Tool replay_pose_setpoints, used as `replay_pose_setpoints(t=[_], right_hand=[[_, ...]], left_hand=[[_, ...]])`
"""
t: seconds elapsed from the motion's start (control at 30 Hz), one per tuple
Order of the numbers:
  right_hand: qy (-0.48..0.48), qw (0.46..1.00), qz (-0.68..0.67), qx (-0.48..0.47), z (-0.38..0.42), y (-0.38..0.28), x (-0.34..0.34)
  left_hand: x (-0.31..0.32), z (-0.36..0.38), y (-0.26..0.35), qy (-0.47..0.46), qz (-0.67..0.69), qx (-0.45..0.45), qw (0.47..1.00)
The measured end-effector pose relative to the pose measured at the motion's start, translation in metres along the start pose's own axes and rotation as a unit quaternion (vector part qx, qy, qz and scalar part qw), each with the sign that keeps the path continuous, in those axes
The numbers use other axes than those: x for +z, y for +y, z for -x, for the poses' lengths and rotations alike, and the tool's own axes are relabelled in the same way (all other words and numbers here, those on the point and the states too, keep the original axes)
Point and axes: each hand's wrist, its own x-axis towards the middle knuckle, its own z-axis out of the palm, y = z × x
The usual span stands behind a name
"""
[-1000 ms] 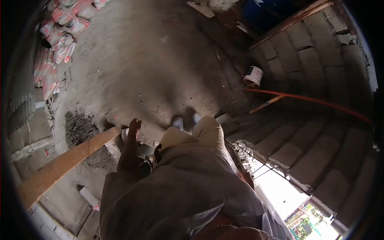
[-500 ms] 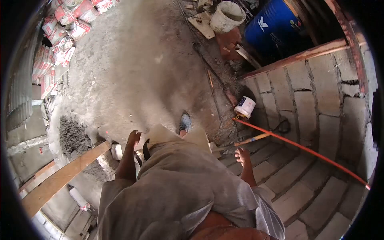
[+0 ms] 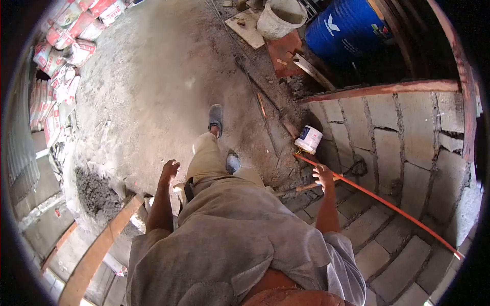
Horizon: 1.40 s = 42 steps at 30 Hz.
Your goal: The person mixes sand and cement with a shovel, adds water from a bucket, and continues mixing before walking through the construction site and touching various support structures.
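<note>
My left hand [image 3: 170,170] hangs beside my left thigh with its fingers loosely curled; whether they are closed is too small to tell. On the other side, my right hand [image 3: 322,176] is held out with its fingers apart and nothing in it. It appears over the wooden handle [image 3: 309,186] of a tool and beside an orange-red pole [image 3: 377,198], with no grip on either. A white bucket [image 3: 309,139] lies near the pole's far end. One shoe [image 3: 216,116] is forward on the dusty floor, the other [image 3: 233,162] nearer my body.
Red and white bags [image 3: 82,51] are stacked at the upper left. A wooden plank [image 3: 99,250] slants near a dark mortar heap [image 3: 95,190]. Ahead right are a dirty bucket [image 3: 278,20] and a blue drum [image 3: 347,30]. A block wall [image 3: 385,137] borders the right side.
One foot has stepped forward into view. My right hand has risen and moved forward, now over the tool handle. My left hand has shifted slightly. The surroundings have shifted with the camera.
</note>
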Motion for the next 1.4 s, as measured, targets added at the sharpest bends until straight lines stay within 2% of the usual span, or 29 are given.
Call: replay_pose_setpoints(t=[0.17, 0.23, 0.27, 0.37, 0.43, 0.5, 0.57, 0.6, 0.63, 0.7, 0.83, 0.9, 0.93, 1.0, 1.03, 1.1, 1.13, 1.17, 1.23, 1.27, 1.3, 1.33, 1.37, 1.4], right_hand=[[0.008, 1.0, -0.003, 0.02, -0.016, -0.07, 0.003], [0.02, 0.999, 0.008, 0.038, -0.019, -0.087, 0.008], [0.013, 0.998, 0.012, 0.065, -0.024, -0.095, 0.008], [0.009, 0.993, 0.033, 0.113, -0.034, -0.123, 0.017], [0.008, 0.995, 0.016, 0.102, -0.033, -0.147, 0.029], [0.008, 0.995, 0.019, 0.097, -0.041, -0.163, 0.042], [-0.027, 0.995, 0.03, 0.096, -0.048, -0.182, 0.052], [-0.031, 0.994, 0.034, 0.095, -0.05, -0.192, 0.056], [-0.031, 0.994, 0.038, 0.096, -0.052, -0.203, 0.058], [-0.036, 0.996, 0.032, 0.081, -0.059, -0.215, 0.06], [-0.027, 0.994, 0.042, 0.095, -0.076, -0.233, 0.048], [-0.042, 0.992, 0.059, 0.103, -0.09, -0.239, 0.037], [-0.055, 0.99, 0.071, 0.106, -0.099, -0.24, 0.03], [-0.065, 0.991, 0.074, 0.096, -0.127, -0.245, 0.02], [-0.072, 0.992, 0.068, 0.083, -0.139, -0.247, 0.017], [-0.075, 0.991, 0.081, 0.072, -0.175, -0.256, 0.014], [-0.086, 0.987, 0.12, 0.068, -0.203, -0.265, 0.014], [-0.096, 0.979, 0.16, 0.08, -0.221, -0.26, 0.007], [-0.025, 0.965, 0.227, -0.129, -0.272, -0.233, 0.007], [-0.033, 0.959, 0.242, -0.142, -0.267, -0.267, 0.017], [-0.043, 0.953, 0.259, -0.15, -0.243, -0.315, 0.029], [-0.081, 0.965, 0.222, -0.114, -0.249, -0.321, 0.04], [-0.095, 0.945, 0.275, -0.152, -0.25, -0.33, 0.053], [-0.116, 0.953, 0.235, -0.152, -0.255, -0.321, 0.069]], left_hand=[[-0.018, -0.089, 0.06, -0.033, 0.001, -0.011, 0.999], [-0.029, -0.135, 0.067, -0.066, 0.026, -0.049, 0.996], [-0.035, -0.146, 0.082, -0.055, 0.078, -0.038, 0.995], [-0.062, -0.19, 0.126, -0.023, 0.05, 0.011, 0.998], [-0.083, -0.214, 0.157, -0.002, 0.026, 0.051, 0.998], [-0.107, -0.206, 0.214, 0.014, 0.024, 0.062, 0.998], [-0.124, -0.227, 0.239, 0.037, 0.075, 0.092, 0.992], [-0.132, -0.222, 0.257, 0.046, 0.009, 0.059, 0.997], [-0.134, -0.251, 0.24, 0.07, 0.005, 0.115, 0.991], [-0.135, -0.256, 0.254, 0.055, -0.005, 0.09, 0.994], [-0.111, -0.266, 0.24, 0.043, 0.015, 0.064, 0.997], [-0.093, -0.276, 0.219, 0.018, -0.02, 0.047, 0.999], [-0.082, -0.249, 0.241, 0.026, -0.006, 0.018, 0.999], [-0.061, -0.251, 0.225, 0.026, -0.025, 0.011, 0.999], [-0.05, -0.253, 0.213, 0.028, -0.049, 0.011, 0.998], [-0.032, -0.261, 0.2, -0.002, -0.055, -0.075, 0.996], [-0.018, -0.292, 0.147, 0.027, -0.034, -0.021, 0.999], [-0.009, -0.26, 0.184, 0.027, 0.008, -0.01, 1.0], [0.002, -0.228, 0.261, -0.021, -0.02, -0.099, 0.995], [0.007, -0.242, 0.267, -0.02, -0.029, -0.104, 0.994], [0.014, -0.253, 0.262, -0.015, -0.051, -0.06, 0.997], [0.016, -0.269, 0.266, -0.01, -0.074, -0.011, 0.997], [0.016, -0.281, 0.287, -0.013, -0.087, -0.014, 0.996], [0.019, -0.292, 0.306, -0.018, -0.114, 0.004, 0.993]])
